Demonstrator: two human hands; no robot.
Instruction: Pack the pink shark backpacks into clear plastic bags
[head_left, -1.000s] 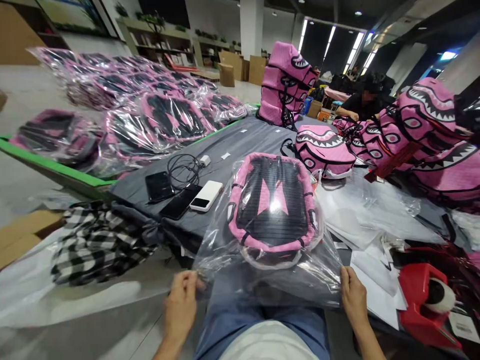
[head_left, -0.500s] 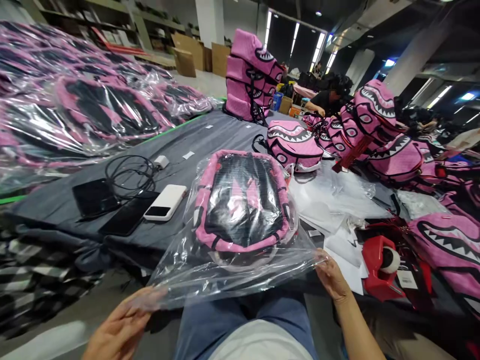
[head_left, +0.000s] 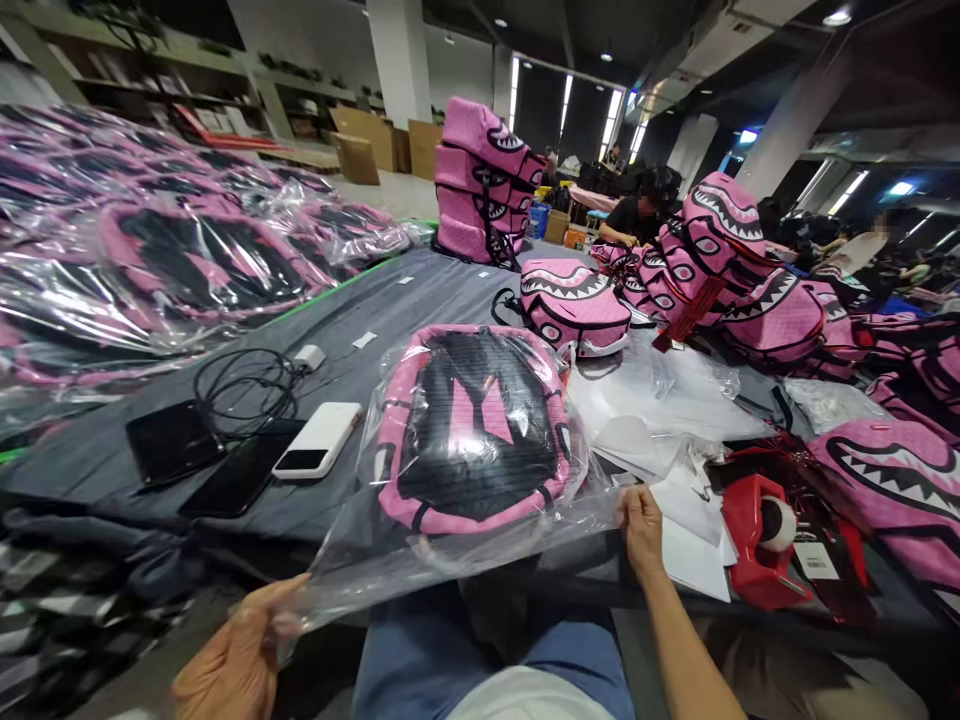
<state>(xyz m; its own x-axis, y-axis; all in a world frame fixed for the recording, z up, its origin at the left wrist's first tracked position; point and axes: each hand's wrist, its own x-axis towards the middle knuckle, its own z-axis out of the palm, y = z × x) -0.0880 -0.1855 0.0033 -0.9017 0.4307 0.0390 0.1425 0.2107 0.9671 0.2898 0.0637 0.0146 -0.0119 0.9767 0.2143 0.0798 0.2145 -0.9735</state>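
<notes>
A pink and black backpack (head_left: 480, 430) lies back side up on the dark cloth-covered table, inside a clear plastic bag (head_left: 420, 570). The bag's open end stretches toward my lap. My left hand (head_left: 236, 645) pinches its near left corner, fingers closed on the film. On the other side, my right hand (head_left: 641, 525) grips the right corner of the same edge between thumb and fingers. Between the two hands the film hangs fairly taut and slightly wrinkled.
Left of the backpack lie a white power bank (head_left: 318, 441), dark phones (head_left: 172, 440) and a coiled cable (head_left: 247, 392). To the right are flat plastic bags (head_left: 660, 390), a red tape dispenser (head_left: 757, 545) and shark-mouth backpacks (head_left: 574, 305). Bagged backpacks (head_left: 202, 260) fill the left. A person (head_left: 637, 215) sits farther back.
My left hand's fingers have closed more tightly on the bag corner. The right hand has shifted slightly left, its fingers now curled. The view has tilted up a little.
</notes>
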